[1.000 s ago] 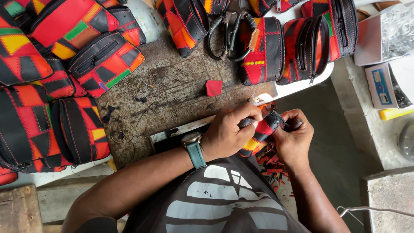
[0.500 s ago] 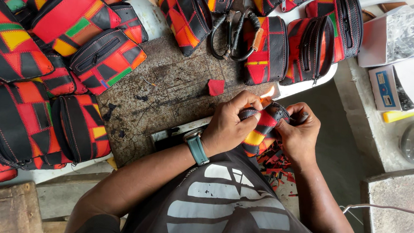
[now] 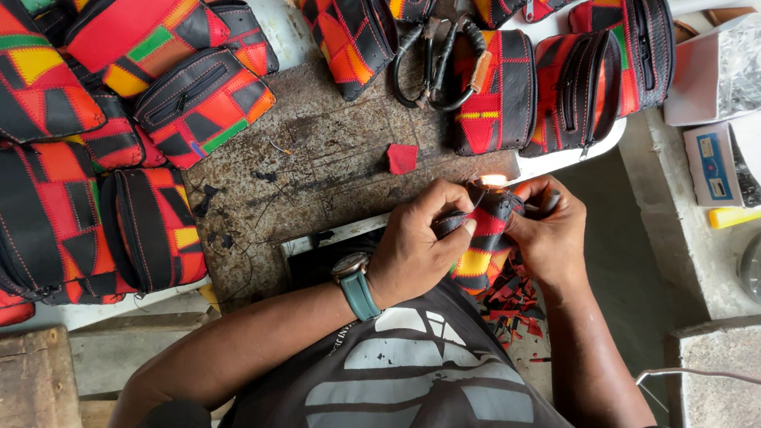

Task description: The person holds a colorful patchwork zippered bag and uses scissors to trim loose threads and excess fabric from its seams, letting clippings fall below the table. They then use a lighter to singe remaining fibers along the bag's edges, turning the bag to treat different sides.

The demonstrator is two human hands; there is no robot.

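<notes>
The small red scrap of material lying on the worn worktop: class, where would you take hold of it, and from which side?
Pinch the red scrap by its near edge, coming from above on the person's side. It lies flat and alone on the worktop, apart from the pouches behind it, so two fingertips should lift an edge. Both the left hand and right hand hold the patchwork pouch.

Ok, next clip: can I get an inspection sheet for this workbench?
Surface: worn, stained bench top.
Job's things: small patchwork pouch with a small flame at its top edge.
Clutter: patchwork bags piled left and along the back; red scrap; offcuts below.
Grips: left hand and right hand both hold the pouch.
Cables: thin cable at right.
Surroundings: boxes, yellow marker.
</notes>
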